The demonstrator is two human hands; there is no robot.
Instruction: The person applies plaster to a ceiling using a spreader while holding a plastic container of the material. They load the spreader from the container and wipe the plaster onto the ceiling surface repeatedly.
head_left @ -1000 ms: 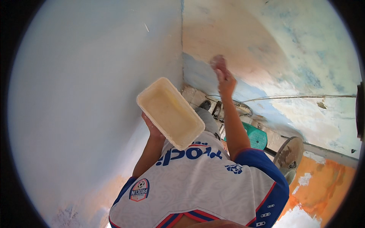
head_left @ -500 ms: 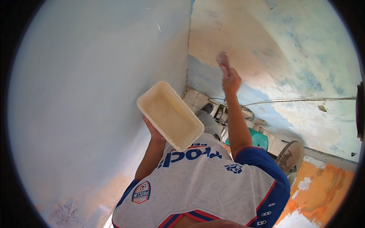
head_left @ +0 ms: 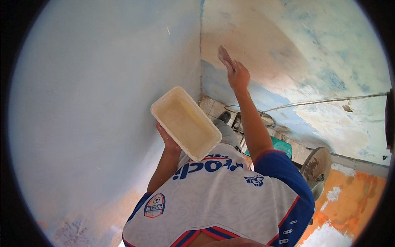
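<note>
pale-blue left wall [head_left: 94, 103] | patchy right wall [head_left: 325, 53] | tiled floor [head_left: 215, 108] | orange-and-white surface [head_left: 354, 195], lower right

Pale rectangular tub [head_left: 186, 123] in left hand [head_left: 167, 138], pinkish object [head_left: 225, 57] in right hand [head_left: 239, 76]

L fingers [head_left: 161, 129] mostly hidden bhd rect tub [head_left: 186, 123].

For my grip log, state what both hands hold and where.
Left hand: cream tub, at its left side. Right hand: pinkish object, kind unclear, by its near end.
</note>
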